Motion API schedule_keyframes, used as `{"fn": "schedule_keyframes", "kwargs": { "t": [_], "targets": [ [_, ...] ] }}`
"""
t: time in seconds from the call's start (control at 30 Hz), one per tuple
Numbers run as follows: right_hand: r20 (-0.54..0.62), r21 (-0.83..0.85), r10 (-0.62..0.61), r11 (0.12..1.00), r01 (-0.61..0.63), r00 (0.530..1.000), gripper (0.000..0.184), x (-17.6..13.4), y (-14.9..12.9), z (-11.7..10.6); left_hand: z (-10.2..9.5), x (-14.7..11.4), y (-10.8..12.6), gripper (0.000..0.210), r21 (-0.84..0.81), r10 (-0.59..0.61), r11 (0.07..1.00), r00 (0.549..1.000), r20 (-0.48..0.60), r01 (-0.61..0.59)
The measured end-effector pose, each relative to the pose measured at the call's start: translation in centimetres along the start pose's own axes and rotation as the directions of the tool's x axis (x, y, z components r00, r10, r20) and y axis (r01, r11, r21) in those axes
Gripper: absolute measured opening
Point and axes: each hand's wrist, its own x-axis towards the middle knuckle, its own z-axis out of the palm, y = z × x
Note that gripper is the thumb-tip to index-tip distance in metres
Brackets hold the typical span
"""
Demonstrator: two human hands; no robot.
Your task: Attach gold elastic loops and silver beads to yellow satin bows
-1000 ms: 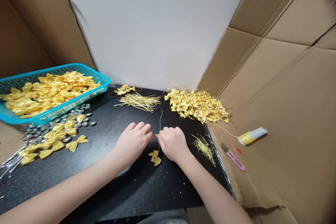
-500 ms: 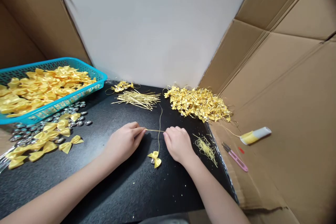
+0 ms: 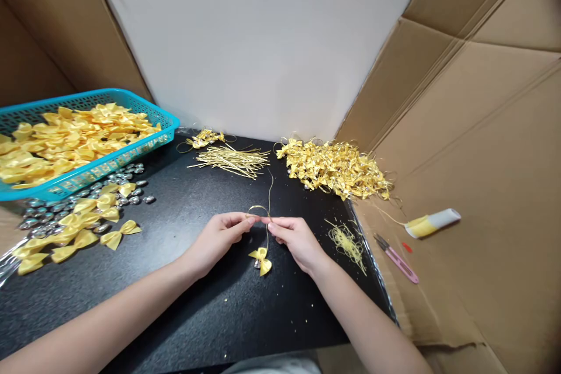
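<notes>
My left hand (image 3: 228, 236) and my right hand (image 3: 294, 238) meet fingertip to fingertip above the black tabletop. Between them they pinch a short gold cord (image 3: 258, 207), which bows up in a loop. Just below my fingers lies a yellow ribbon bow (image 3: 264, 265) with a silvery bead at its side. A thin gold thread (image 3: 271, 187) runs from that bow up past my fingertips toward a bundle of gold cord pieces (image 3: 232, 160). The ends of the cord are hidden by my fingers.
On the left stands a blue basket (image 3: 169, 133) full of yellow bows, with silver beads (image 3: 149, 199) and loose bows (image 3: 111, 239) before it. At right are a pile of beaded bows (image 3: 337, 169), thread scraps (image 3: 347, 245), pink thread snips (image 3: 401, 264) and a thread spool (image 3: 432, 224).
My hands have come together from either side, and the cord that was stretched straight between them now curves in a loop. The bow lies in much the same place.
</notes>
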Motion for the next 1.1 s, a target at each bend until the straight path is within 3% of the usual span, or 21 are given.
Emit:
{"fn": "schedule_keyframes", "kwargs": {
  "t": [0.1,0.27,0.5,0.73,0.83,1.0,1.1],
  "targets": [
    [-0.048,0.096,-0.013,0.995,0.017,0.999,0.028,-0.1,-0.1,0.2,0.1,0.0,0.0,0.033,-0.069,-0.002,0.998,0.999,-0.042,-0.001],
    [-0.127,0.08,-0.063,0.994,0.074,0.99,0.023,0.0,-0.3,0.2,0.6,-0.2,-0.3,0.026,-0.136,-0.018,0.991,0.997,-0.073,0.008],
    [-0.169,0.235,0.032,0.972,0.009,0.985,0.027,0.0,-0.2,0.6,1.0,-0.3,-1.2,0.032,-0.242,-0.066,0.969,0.997,-0.036,0.055],
    [-0.247,0.308,0.029,0.95,0.051,0.969,0.03,-0.6,-0.3,1.7,1.3,-0.7,-1.1,0.036,-0.16,0.1,0.98,0.989,-0.108,-0.117],
    [-0.232,0.367,0.052,0.93,0.037,0.971,0.031,-0.8,-0.2,1.8,1.5,-0.8,-1.0,0.032,-0.168,0.125,0.975,0.986,-0.114,-0.143],
    [-0.123,0.537,0.19,0.838,-0.095,0.974,0.034,-0.9,0.1,2.2,1.9,-1.1,-1.1,0.024,-0.167,0.155,0.97,0.98,-0.125,-0.175],
    [-0.152,0.54,0.171,0.839,-0.063,0.973,0.032,-1.0,0.2,2.6,2.1,-1.1,-1.2,0.023,-0.209,0.141,0.964,0.981,-0.13,-0.166]
  ]
}}
